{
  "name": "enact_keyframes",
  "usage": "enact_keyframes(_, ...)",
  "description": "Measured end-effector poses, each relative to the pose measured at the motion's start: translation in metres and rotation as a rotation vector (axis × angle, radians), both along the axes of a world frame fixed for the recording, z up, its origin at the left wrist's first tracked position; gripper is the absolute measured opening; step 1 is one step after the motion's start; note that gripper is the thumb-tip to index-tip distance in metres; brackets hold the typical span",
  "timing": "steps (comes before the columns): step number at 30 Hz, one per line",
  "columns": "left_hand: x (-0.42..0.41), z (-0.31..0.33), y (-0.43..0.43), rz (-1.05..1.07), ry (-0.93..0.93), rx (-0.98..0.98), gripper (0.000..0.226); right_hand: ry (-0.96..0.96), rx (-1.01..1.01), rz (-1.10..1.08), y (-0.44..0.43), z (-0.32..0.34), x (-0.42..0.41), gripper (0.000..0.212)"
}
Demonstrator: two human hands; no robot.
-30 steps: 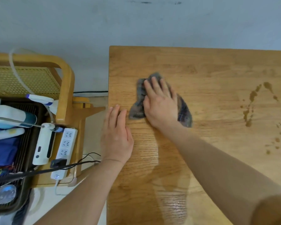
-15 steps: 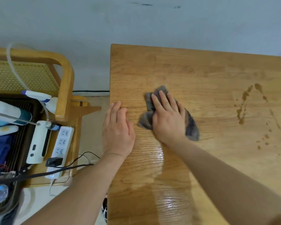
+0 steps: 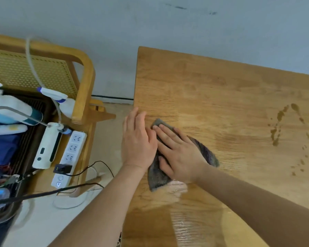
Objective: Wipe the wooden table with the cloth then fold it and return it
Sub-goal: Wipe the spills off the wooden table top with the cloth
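Note:
A grey cloth (image 3: 157, 177) lies crumpled flat on the wooden table (image 3: 212, 90) near its left edge. My right hand (image 3: 178, 154) presses down on the cloth with fingers spread, palm flat. My left hand (image 3: 138, 139) rests flat on the table's left edge, fingers together, touching the right hand's fingertips and overlapping the cloth's left side. Brown spill stains (image 3: 278, 125) mark the table to the right. A wet sheen (image 3: 185, 227) shows on the wood near me.
Left of the table stands a wooden rattan-backed chair (image 3: 82, 82) holding a white power strip (image 3: 70, 155), a white device (image 3: 46, 148), cables, blue fabric and a spray bottle (image 3: 55, 97). A grey wall runs behind. Pale floor lies between chair and table.
My right hand has dragged the cloth toward me and leftward, up against my left hand. The left hand has stayed at the table edge. The view has shifted left.

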State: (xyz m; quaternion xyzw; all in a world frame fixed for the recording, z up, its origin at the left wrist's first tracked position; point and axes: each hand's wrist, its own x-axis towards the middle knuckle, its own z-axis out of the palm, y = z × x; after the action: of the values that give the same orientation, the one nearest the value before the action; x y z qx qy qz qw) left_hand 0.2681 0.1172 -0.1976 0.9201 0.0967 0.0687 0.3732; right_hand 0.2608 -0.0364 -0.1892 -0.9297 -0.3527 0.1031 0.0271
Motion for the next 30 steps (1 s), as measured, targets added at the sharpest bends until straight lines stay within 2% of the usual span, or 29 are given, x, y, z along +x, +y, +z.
enact_keyframes(2,0.005,0.001,0.001,0.098,0.088,-0.07,0.045,-0.001,0.055,-0.042,0.012,-0.004,0.027,0.058)
enact_keyframes(5,0.02,0.001,0.003,0.164,0.355,-0.192,0.055,-0.029,0.081,-0.186,0.027,-0.004,0.07,0.058)
enact_keyframes(7,0.029,0.002,0.006,0.173,0.439,-0.253,0.048,-0.048,0.101,-0.322,0.038,-0.003,0.101,0.059)
enact_keyframes(9,0.038,0.004,0.008,0.169,0.454,-0.272,0.039,-0.074,0.137,-0.454,0.048,-0.005,0.12,0.058)
enact_keyframes(11,0.051,0.009,0.009,0.154,0.463,-0.281,0.038,-0.097,0.154,-0.517,0.051,-0.007,0.106,0.057)
enact_keyframes(15,0.089,0.009,0.013,0.102,0.385,-0.275,0.049,-0.004,0.12,-0.299,0.025,0.0,0.02,0.055)
enact_keyframes(17,0.098,0.002,0.011,0.095,0.322,-0.224,0.05,0.025,0.14,-0.169,0.001,0.0,0.017,0.054)
enact_keyframes(19,0.098,-0.002,0.007,0.104,0.277,-0.135,0.05,0.005,0.145,-0.143,-0.009,-0.003,0.045,0.053)
enact_keyframes(24,0.088,0.001,0.0,0.168,0.264,0.033,0.051,-0.072,0.112,-0.401,0.009,-0.006,0.144,0.06)
enact_keyframes(30,0.095,0.0,-0.006,0.192,0.275,0.17,0.05,-0.088,0.089,-0.528,0.048,-0.012,0.215,0.058)
